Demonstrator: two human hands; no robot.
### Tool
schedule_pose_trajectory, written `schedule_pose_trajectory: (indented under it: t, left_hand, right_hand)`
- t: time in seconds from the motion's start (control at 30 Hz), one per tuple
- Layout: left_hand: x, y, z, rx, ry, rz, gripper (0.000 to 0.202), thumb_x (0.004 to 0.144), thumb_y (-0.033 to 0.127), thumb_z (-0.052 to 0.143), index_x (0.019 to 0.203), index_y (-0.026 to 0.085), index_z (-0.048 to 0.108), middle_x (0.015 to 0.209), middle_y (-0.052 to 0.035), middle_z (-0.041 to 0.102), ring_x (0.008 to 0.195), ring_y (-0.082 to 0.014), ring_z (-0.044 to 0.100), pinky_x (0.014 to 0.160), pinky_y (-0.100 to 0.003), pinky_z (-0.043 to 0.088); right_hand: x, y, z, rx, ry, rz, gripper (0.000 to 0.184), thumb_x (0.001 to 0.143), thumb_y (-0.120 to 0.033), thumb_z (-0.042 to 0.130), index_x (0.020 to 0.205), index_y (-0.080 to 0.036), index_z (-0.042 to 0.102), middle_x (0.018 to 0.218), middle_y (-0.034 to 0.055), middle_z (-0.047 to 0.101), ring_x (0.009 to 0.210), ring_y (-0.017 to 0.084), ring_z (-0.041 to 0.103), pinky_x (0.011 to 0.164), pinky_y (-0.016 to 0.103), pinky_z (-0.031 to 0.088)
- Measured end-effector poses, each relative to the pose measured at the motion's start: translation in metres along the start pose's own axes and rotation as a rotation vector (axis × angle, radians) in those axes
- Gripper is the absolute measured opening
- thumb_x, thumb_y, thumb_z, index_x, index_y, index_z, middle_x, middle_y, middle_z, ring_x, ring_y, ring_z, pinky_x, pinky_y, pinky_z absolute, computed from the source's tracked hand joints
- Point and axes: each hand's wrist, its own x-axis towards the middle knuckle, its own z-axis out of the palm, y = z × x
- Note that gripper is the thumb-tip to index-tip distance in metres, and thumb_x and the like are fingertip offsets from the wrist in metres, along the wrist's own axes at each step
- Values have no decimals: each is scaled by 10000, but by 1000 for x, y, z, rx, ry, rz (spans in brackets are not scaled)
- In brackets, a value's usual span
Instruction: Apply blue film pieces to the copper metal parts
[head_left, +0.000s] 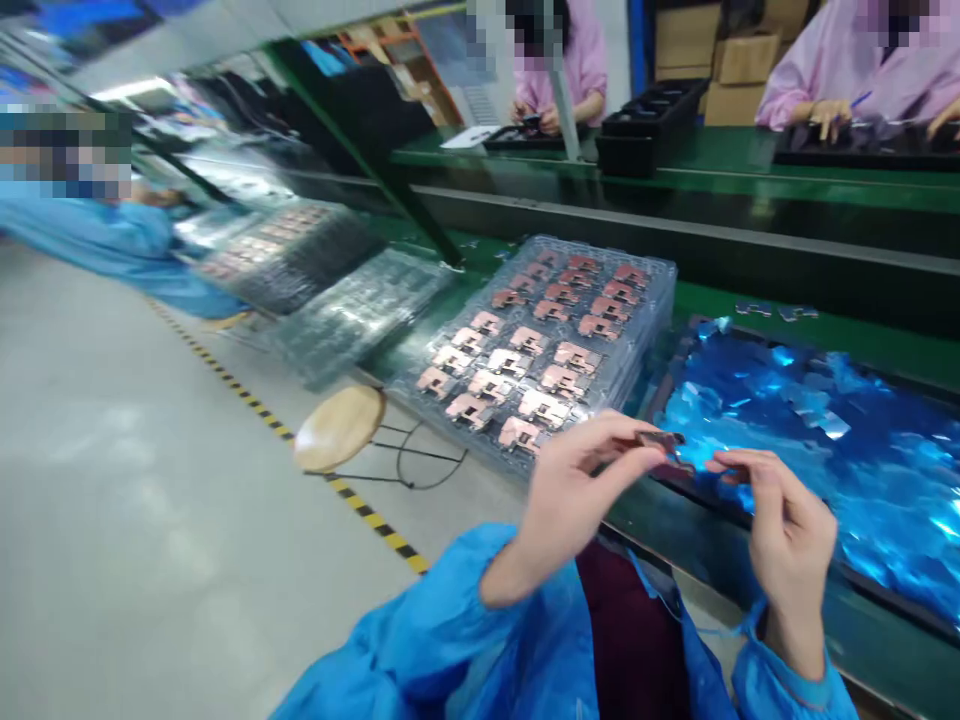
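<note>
My left hand (pixel 581 490) pinches a small dark, coppery flat part (pixel 666 442) between thumb and fingers, above the front edge of the bench. Just to the right, my right hand (pixel 784 515) has its thumb and fingertips pressed together near the part's free end. Anything between those fingertips is too small to make out. Left of my hands stands a stack of clear plastic trays (pixel 637 340), its top one holding rows of copper-coloured flat parts (pixel 544 405). To the right, a dark shallow tray (pixel 667 385) is heaped with shiny blue film pieces (pixel 817 410).
Two loose flat parts (pixel 796 312) lie behind the film tray. Further left are more clear trays (pixel 360 310) and a round wooden stool (pixel 341 428). A slanted green post (pixel 367 160) rises beside the tray stack. People in pink sleeves work across the bench; someone in blue sits left.
</note>
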Motion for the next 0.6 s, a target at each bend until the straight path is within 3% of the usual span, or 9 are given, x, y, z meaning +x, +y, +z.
schedule_pose_trajectory:
  t: [0.07, 0.13, 0.27, 0.33, 0.4, 0.47, 0.6]
  left_hand:
    - [20, 24, -38, 206, 80, 132, 93, 925, 318, 805, 936, 253, 871, 994, -64, 806, 930, -256, 760, 911, -380, 644]
    - [59, 37, -79, 399, 163, 195, 174, 943, 312, 762, 1062, 254, 873, 1119, -70, 802, 982, -265, 738, 957, -404, 619]
    - [172, 23, -146, 655, 136, 204, 293, 938, 187, 675, 1184, 195, 833, 1166, -97, 800, 1076, -283, 695, 1033, -433, 546]
    - [223, 7, -164, 660, 93, 163, 248, 909, 121, 688, 1112, 155, 827, 1083, -110, 800, 987, -252, 685, 1011, -404, 519]
    - [257, -8, -174, 676, 51, 101, 151, 869, 73, 717, 961, 139, 816, 946, -88, 782, 880, -214, 651, 983, -373, 494]
    - [273, -20, -181, 705, 12, 59, 107, 844, 59, 737, 857, 150, 793, 848, -56, 751, 809, -194, 611, 957, -356, 471]
    - [277, -32, -188, 735, -38, 59, 79, 820, 90, 778, 826, 167, 791, 766, -38, 718, 780, -206, 576, 947, -368, 442]
  right_hand:
    - [-2, 3, -2, 14, 47, 14, 317, 1130, -382, 560, 1054, -249, 839, 1011, 64, 828, 876, 238, 782, 753, 350, 637]
    - [-3, 8, -2, 5, 69, 41, 316, 1124, -403, 571, 1058, -248, 839, 1024, 67, 832, 870, 241, 788, 748, 352, 646]
    - [-3, 13, 1, -20, 13, 47, 328, 1120, -435, 570, 1056, -251, 834, 1012, 61, 832, 869, 243, 793, 766, 353, 652]
    - [-3, 14, 3, -52, -23, 25, 337, 1120, -441, 568, 1040, -251, 835, 1001, 61, 831, 883, 248, 794, 790, 361, 649]
    - [-4, 16, 4, -82, -45, 6, 341, 1119, -440, 570, 1019, -250, 834, 1018, 65, 833, 910, 254, 795, 816, 368, 644]
    - [-5, 18, 3, -96, -49, -5, 334, 1120, -432, 572, 1015, -250, 832, 1039, 67, 833, 924, 253, 795, 828, 367, 640]
    - [-4, 24, 0, -109, -33, -1, 331, 1119, -432, 572, 1018, -253, 831, 1010, 60, 831, 889, 246, 791, 819, 363, 638]
